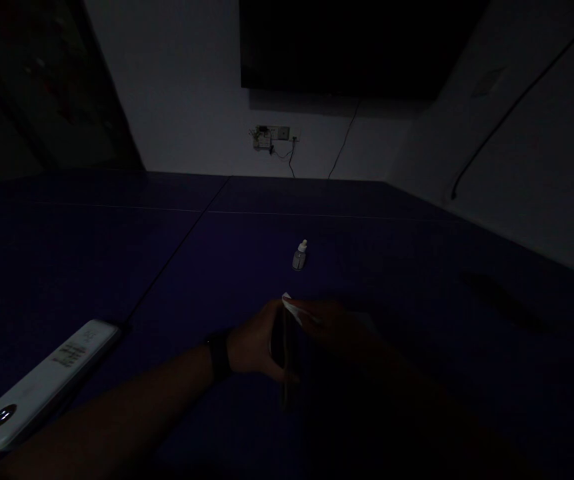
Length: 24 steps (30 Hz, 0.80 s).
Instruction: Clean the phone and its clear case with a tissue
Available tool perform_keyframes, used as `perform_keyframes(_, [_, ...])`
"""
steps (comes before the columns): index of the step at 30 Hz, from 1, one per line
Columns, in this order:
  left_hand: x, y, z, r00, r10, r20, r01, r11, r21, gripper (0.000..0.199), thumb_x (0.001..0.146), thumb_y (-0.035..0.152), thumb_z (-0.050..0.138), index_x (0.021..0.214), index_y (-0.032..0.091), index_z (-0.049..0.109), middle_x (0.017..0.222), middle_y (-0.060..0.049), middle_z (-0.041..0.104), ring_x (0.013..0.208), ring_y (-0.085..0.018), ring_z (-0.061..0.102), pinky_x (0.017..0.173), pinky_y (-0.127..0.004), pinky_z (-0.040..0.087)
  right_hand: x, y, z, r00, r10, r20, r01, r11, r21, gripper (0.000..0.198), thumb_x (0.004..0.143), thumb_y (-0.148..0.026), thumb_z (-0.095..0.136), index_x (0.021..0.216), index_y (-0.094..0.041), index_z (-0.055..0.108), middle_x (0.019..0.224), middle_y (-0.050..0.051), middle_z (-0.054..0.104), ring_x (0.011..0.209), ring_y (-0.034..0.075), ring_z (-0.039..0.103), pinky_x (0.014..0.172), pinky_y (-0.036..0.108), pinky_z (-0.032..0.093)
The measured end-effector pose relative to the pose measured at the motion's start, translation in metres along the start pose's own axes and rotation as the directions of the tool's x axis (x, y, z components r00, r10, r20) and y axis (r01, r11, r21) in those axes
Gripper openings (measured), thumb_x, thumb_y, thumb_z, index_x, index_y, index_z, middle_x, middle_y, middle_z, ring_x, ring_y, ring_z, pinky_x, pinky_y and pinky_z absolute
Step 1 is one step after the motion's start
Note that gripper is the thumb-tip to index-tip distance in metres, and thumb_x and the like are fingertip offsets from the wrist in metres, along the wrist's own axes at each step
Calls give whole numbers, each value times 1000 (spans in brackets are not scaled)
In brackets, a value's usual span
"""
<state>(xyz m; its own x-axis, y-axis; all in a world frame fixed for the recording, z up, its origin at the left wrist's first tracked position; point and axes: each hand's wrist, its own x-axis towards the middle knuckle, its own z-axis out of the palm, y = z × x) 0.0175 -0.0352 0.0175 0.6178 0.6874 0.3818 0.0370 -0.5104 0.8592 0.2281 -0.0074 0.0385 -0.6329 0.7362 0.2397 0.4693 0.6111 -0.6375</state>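
Both hands [253, 340] [331, 321] angle inward at a thin object [287, 347]

Sheet [294, 311] matt (perhaps paper, dim view); white bar [45, 381] smooth plastic.

Dark purple surface [227, 267]: small bottle [299, 259], upright; long white device [47, 383].

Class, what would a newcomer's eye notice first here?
Probably the long white device, pale against the darkness, at lower left. Next, the small dropper bottle on the purple surface, near picture centre. Then the white wipe in the right hand, against the thin object the left hand holds.
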Motion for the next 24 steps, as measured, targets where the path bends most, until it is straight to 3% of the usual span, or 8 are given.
perform_keyframes(5, [-1, -2, 1, 1000, 4, 0, -4, 1000, -2, 109, 53, 43, 95, 144, 25, 37, 143, -14, 49, 134, -39, 45, 113, -57, 33, 1, 0, -1, 999, 39, 32, -43, 992, 118, 45, 99, -32, 43, 138, -14, 58, 137, 12, 62, 126, 25, 60, 109, 45, 46])
perform_keyframes(10, [3, 5, 1, 995, 21, 96, -12, 995, -96, 99, 59, 41, 93, 142, 25, 42, 137, -13, 54, 129, -38, 51, 111, -53, 38, -5, 1, -1, 997, 20, 72, -27, 994, 105, 42, 100, -30, 43, 139, -25, 58, 134, 5, 65, 119, 23, 65, 104, 43, 50])
perform_keyframes(12, [4, 6, 1, 996, 13, 84, -5, 996, -94, 98, 59, 40, 93, 141, 25, 41, 136, -13, 54, 128, -37, 51, 109, -52, 39, -6, 0, -1, 998, 14, 62, -19, 996, 89, 42, 100, -30, 42, 139, -24, 58, 135, 6, 64, 119, 23, 65, 103, 42, 51])
perform_keyframes(16, [0, 1, -1, 1000, 11, 23, -11, 1000, -27, 103, 54, 39, 95, 139, 24, 39, 138, -13, 52, 129, -37, 49, 111, -53, 36, -4, -2, -1, 1000, -9, 16, 9, 999, -39, 45, 98, -25, 39, 138, -17, 58, 135, 11, 63, 121, 24, 63, 104, 44, 49])
perform_keyframes(21, [-4, -6, 0, 998, -66, 18, 66, 998, 4, 102, 51, 44, 95, 134, 23, 41, 127, -11, 57, 118, -34, 56, 101, -49, 44, -9, -7, 0, 993, -1, 121, 35, 962, -272, 51, 93, -18, 44, 143, -20, 53, 114, 9, 75, 89, 21, 74, 82, 34, 58])
perform_keyframes(24, [-3, -3, 1, 999, -36, 22, 36, 999, 11, 98, 53, 45, 94, 134, 24, 43, 128, -10, 57, 119, -34, 55, 103, -49, 43, -7, -12, 3, 996, 33, 78, 2, 912, -411, 54, 91, -15, 45, 145, -21, 51, 115, 9, 75, 89, 20, 73, 79, 31, 56])
